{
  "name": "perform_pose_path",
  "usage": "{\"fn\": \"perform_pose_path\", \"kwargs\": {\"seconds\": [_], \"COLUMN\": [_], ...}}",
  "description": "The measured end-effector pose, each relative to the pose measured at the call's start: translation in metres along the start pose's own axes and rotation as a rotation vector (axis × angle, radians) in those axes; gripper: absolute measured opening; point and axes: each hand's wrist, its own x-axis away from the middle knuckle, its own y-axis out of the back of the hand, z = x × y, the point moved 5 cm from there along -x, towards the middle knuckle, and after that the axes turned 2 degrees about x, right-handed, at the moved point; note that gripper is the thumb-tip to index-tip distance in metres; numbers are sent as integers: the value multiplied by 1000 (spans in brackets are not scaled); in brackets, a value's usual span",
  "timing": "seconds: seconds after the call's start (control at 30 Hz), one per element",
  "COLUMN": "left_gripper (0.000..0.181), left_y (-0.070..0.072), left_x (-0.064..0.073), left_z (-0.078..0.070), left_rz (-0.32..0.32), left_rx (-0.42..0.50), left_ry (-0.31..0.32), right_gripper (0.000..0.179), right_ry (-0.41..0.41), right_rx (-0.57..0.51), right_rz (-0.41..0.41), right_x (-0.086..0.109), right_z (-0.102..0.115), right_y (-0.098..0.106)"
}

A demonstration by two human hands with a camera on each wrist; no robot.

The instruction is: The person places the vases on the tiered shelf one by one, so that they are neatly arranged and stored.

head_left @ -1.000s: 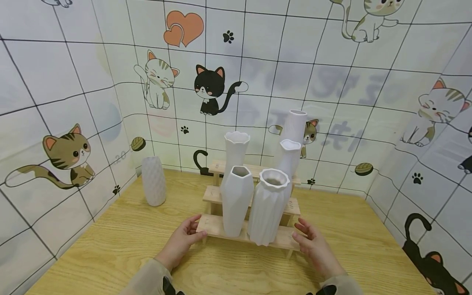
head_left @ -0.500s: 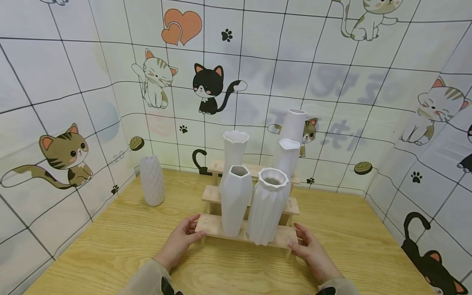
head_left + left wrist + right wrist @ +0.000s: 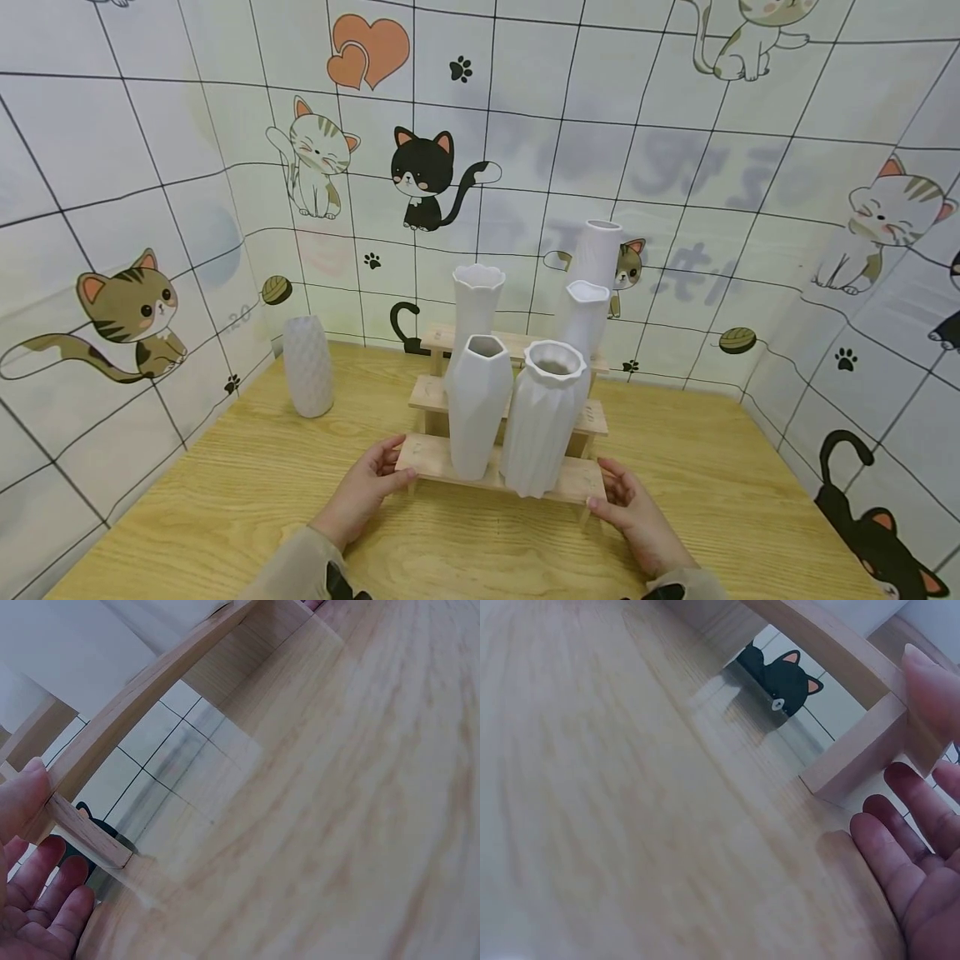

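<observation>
A three-tiered wooden display stand point(image 3: 427, 450) rises in steps on the table in the head view. My left hand point(image 3: 360, 496) grips the left end of its lowest step, thumb on the front edge and fingers round the side. At the opposite end, my right hand point(image 3: 641, 512) holds the step the same way. Both wrist views show a thumb against the board and curled fingers by the stand's leg point(image 3: 90, 832). A faceted white vase point(image 3: 480, 408) and a fluted white vase point(image 3: 542, 433) stand on the lowest step, partly hiding several taller vases behind, including a scalloped-rim one point(image 3: 477, 292).
A textured white vase point(image 3: 307, 367) stands apart at the table's back left. The wood-grain table point(image 3: 465, 550) is enclosed by white cloth walls point(image 3: 525, 83) printed with grid lines and cartoon cats. Behind the stand, the tallest vase point(image 3: 597, 250) reaches up before the wall.
My right hand has moved in slightly and taken hold of the right end of the lowest step. My left hand keeps its grip; stand and vases look unmoved.
</observation>
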Motion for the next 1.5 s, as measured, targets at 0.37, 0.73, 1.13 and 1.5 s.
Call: {"fn": "perform_pose_path", "kwargs": {"seconds": [0.37, 0.73, 1.13, 1.5], "left_gripper": [66, 74, 69, 73], "left_y": [8, 48, 115, 141], "left_x": [1, -1, 1, -1], "left_z": [-7, -30, -63, -90], "left_rz": [-57, -146, -519, -766], "left_rx": [-54, -55, -83, -63], "left_ry": [8, 12, -69, -124], "right_gripper": [72, 71, 71, 71], "right_ry": [-3, -2, -4, -8], "right_rx": [-23, -42, -46, -50], "right_rz": [-2, -5, -4, -16], "right_x": [-1, 0, 0, -1], "right_z": [-3, -4, -4, -4], "right_y": [1, 0, 0, 0]}}
